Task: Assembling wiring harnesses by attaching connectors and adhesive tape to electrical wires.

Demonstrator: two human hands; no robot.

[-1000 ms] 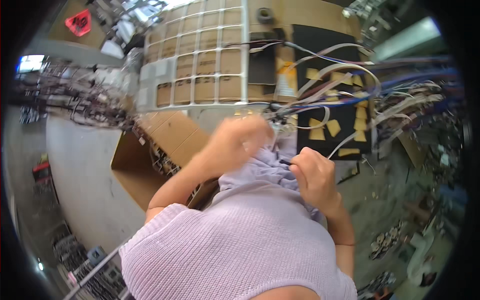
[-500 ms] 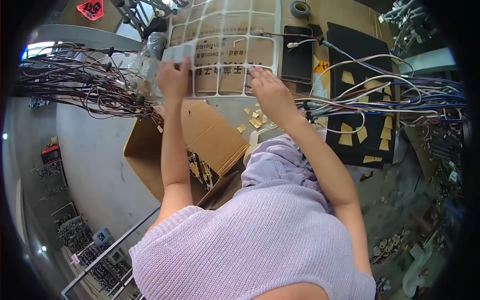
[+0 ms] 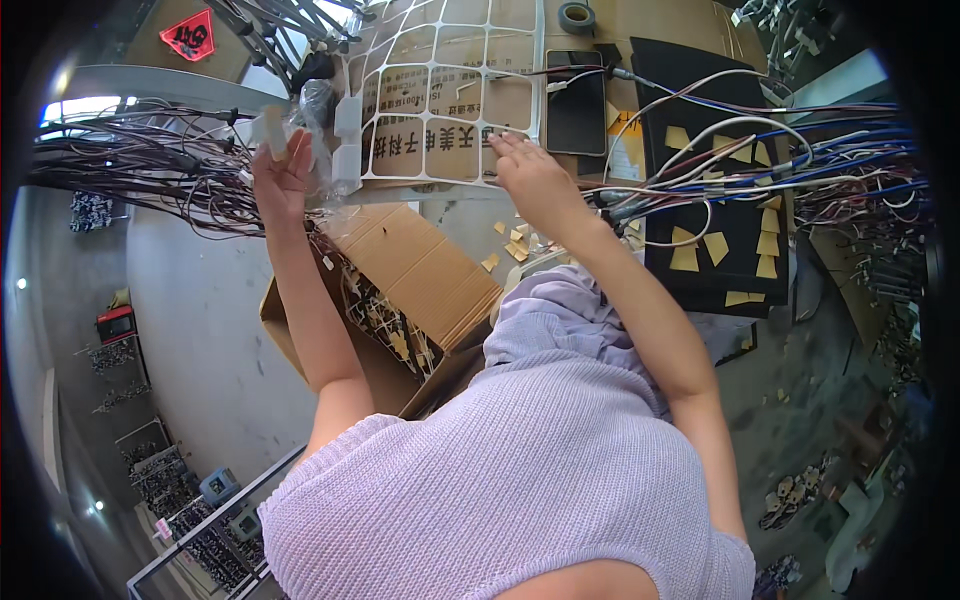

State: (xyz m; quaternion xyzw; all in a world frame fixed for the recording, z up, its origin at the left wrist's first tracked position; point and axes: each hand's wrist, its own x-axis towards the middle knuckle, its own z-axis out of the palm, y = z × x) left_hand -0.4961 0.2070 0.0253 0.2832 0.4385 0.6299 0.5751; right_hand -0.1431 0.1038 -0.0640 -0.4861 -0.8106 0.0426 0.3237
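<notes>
At the left, my left hand [image 3: 283,182] is raised beside a bundle of dark wires, its fingers closed on a small pale block [image 3: 268,133], blurred at the fingertips. My right hand [image 3: 540,185] lies with fingers stretched out over the near right corner of a white plastic grid [image 3: 432,128]. Under the grid is printed brown cardboard [image 3: 455,80]. Two white blocks, one nearer [image 3: 346,163] and one farther [image 3: 347,117], sit along the grid's left edge. Crumpled clear plastic [image 3: 315,105] lies between them and my left hand.
An open cardboard box [image 3: 415,275] stands below the table edge. Dark wires [image 3: 150,160] hang at the left; white and blue cables [image 3: 720,180] cross a black board [image 3: 700,90] bearing yellowish pieces at the right. A phone-like black slab [image 3: 575,105] and grey tape roll [image 3: 576,17] lie beyond my right hand.
My left hand has moved left, away from the grid's edge, carrying a pale block. My right hand has stayed nearly in place at the grid's corner. The view has shifted slightly.
</notes>
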